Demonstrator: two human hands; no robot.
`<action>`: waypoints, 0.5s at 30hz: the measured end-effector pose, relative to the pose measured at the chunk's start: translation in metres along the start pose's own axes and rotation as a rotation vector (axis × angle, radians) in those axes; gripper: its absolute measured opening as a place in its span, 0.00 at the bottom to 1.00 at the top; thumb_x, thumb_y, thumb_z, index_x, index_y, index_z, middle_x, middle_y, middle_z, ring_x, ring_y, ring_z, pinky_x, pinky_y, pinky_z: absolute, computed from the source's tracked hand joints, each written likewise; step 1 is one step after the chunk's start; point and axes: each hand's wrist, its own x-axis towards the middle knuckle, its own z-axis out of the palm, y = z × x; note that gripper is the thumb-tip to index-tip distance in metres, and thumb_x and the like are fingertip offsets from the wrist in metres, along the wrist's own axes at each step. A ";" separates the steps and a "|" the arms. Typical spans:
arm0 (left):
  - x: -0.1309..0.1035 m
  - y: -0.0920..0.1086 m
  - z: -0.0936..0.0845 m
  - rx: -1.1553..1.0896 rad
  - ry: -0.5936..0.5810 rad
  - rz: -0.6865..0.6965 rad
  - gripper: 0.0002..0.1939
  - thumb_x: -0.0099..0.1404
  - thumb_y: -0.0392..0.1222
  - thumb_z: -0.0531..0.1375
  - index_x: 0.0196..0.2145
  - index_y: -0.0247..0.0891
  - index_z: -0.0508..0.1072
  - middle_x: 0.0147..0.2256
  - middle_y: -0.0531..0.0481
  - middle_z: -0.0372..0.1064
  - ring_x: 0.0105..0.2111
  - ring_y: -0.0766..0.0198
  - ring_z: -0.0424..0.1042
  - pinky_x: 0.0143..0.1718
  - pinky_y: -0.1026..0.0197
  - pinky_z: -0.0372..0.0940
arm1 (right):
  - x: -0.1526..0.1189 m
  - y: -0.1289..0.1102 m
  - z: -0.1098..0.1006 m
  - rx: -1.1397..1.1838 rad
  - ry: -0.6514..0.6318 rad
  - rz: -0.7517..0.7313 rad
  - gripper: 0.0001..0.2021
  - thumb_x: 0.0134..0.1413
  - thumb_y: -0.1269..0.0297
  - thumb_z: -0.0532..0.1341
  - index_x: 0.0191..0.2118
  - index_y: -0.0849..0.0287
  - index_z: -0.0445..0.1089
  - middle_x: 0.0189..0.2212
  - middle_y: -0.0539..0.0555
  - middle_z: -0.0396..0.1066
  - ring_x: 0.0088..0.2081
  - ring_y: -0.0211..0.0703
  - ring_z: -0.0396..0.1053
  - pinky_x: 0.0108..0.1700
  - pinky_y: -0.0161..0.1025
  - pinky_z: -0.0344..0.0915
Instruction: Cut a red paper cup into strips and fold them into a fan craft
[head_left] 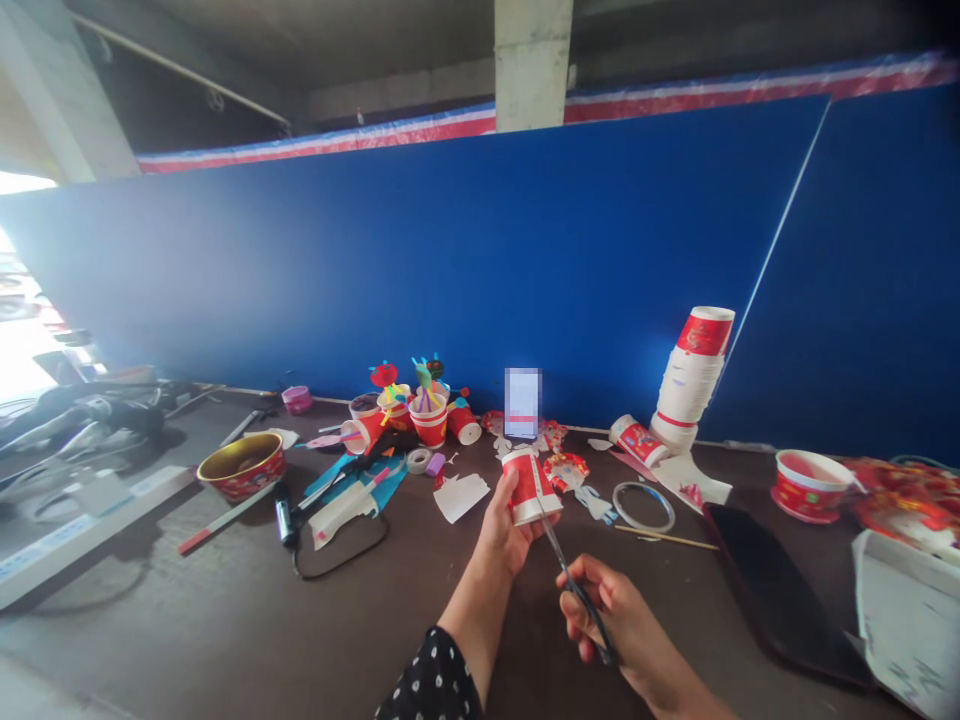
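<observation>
Student: Head view: what do the two hands hold?

Tutor: Left hand (508,535): fingers curled around a red paper cup (521,490), which is raised over the near-middle of the table (390,620), its wide rim tilted toward the wearer. Right hand (611,605): fingers bent and closed about the dark handles of a pair of scissors (556,548), the tool slanting up to the cup's rim. The spread of the blades cannot be told.

Student: Which step is in hand, and what does the move call for?

Tutor: Judged from the pose, cutting at the rim. Such a cut calls for a steady left grip, light enough not to crush the wall, with the blades in line with the cup's side and clear of the supporting fingers.

Student: Materials and shapes?

Tutor: Cup: a tapered paper cylinder, printed red, with a white edge; a pale dotted strip runs along its side. Scissors: slender, grey at the blades. Beyond to the right, a leaning stack of cups (686,380), white walls nested under a red top one. Nearer, a shiny, thin-walled ring (616,503) lies flat beside a straight, pale stick (667,538). To the left, an angular white paper scrap (460,498); farther left, a rounded bowl (255,485), gold inside and patterned red outside. Behind everything, a smooth blue panel (450,280).
</observation>
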 end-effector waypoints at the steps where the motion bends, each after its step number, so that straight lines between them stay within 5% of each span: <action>1: 0.000 0.000 0.000 0.003 -0.003 -0.005 0.19 0.64 0.47 0.54 0.47 0.31 0.66 0.30 0.43 0.72 0.27 0.57 0.73 0.32 0.54 0.68 | 0.001 0.002 0.000 0.000 0.004 -0.009 0.27 0.36 0.39 0.63 0.31 0.58 0.59 0.19 0.44 0.59 0.18 0.29 0.55 0.20 0.29 0.55; 15: 0.002 -0.004 0.000 0.037 -0.024 0.033 0.20 0.61 0.47 0.58 0.48 0.35 0.63 0.31 0.45 0.71 0.26 0.61 0.71 0.31 0.56 0.68 | 0.003 0.004 0.002 0.012 0.034 -0.049 0.27 0.37 0.40 0.63 0.32 0.59 0.60 0.17 0.44 0.61 0.17 0.29 0.56 0.19 0.30 0.54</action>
